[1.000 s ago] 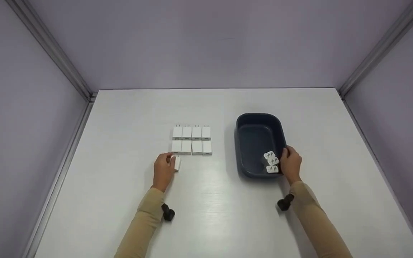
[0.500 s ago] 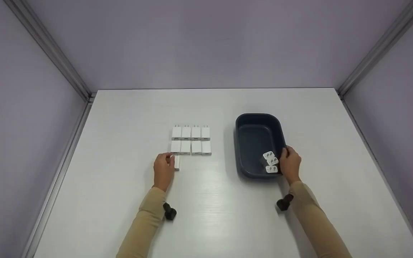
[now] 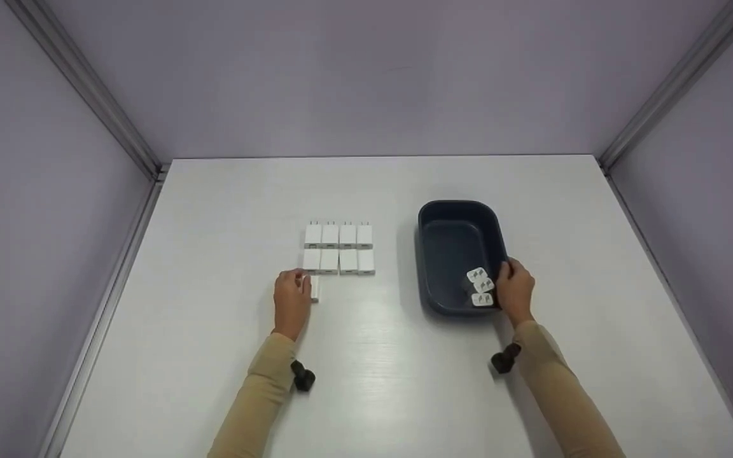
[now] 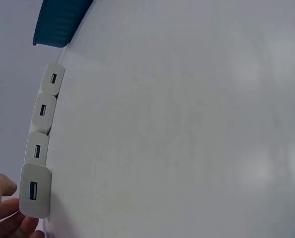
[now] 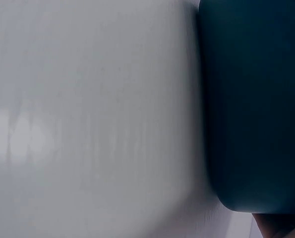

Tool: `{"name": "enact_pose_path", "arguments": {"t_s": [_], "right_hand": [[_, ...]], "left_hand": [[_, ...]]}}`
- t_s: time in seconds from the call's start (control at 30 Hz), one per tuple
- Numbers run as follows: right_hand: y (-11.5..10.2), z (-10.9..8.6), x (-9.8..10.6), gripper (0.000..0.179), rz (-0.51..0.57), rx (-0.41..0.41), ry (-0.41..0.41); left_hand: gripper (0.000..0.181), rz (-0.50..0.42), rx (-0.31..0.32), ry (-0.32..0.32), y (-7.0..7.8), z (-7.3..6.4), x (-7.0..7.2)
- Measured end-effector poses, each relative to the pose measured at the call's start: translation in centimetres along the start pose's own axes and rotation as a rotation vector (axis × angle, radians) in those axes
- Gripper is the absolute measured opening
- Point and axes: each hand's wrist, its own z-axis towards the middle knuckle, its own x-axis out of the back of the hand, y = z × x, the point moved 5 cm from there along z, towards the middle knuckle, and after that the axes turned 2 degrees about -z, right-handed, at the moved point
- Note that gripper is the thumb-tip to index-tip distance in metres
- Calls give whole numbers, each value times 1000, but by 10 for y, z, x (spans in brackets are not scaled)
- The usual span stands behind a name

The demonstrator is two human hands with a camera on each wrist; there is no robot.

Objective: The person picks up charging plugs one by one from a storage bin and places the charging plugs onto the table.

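Note:
My left hand (image 3: 292, 298) is at the left side of a white USB charger (image 3: 315, 289), which lies below the lower row of chargers. In the left wrist view, a small gap shows between the thumb (image 4: 7, 185) and that charger (image 4: 35, 191), and the other fingers reach behind it. Its USB port faces the camera. My right hand (image 3: 515, 292) grips the right wall of a dark blue plastic bin (image 3: 427, 270) near its front corner. Inside the bin, three white chargers (image 3: 481, 285) stand with their prongs up.
Two neat rows of white chargers lie at the middle left: an upper row (image 3: 339, 236) with prongs pointing away and a lower row (image 3: 339, 261) right against it. All rest on a white table (image 3: 366, 369) with grey walls (image 3: 366, 76) around it.
The single charger has straightened from a slight tilt to line up below the lower row. My left thumb and fingers have loosened from it slightly. The right hand and bin stay put.

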Motion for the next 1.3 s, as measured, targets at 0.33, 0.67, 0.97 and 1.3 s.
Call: {"name": "enact_pose_path", "arguments": {"t_s": [0.33, 0.67, 0.97, 1.3], "right_hand": [[-3, -1, 1, 37, -10, 30, 35], [-4, -1, 2, 37, -14, 31, 35], [-3, -1, 2, 38, -8, 8, 9], [-3, -2, 1, 37, 7, 24, 30]], "left_hand": [[22, 27, -117, 42, 10, -4, 2], [20, 43, -225, 46, 31, -8, -5], [19, 29, -177, -24, 45, -15, -21], [16, -3, -317, -52, 69, -28, -43]]}}
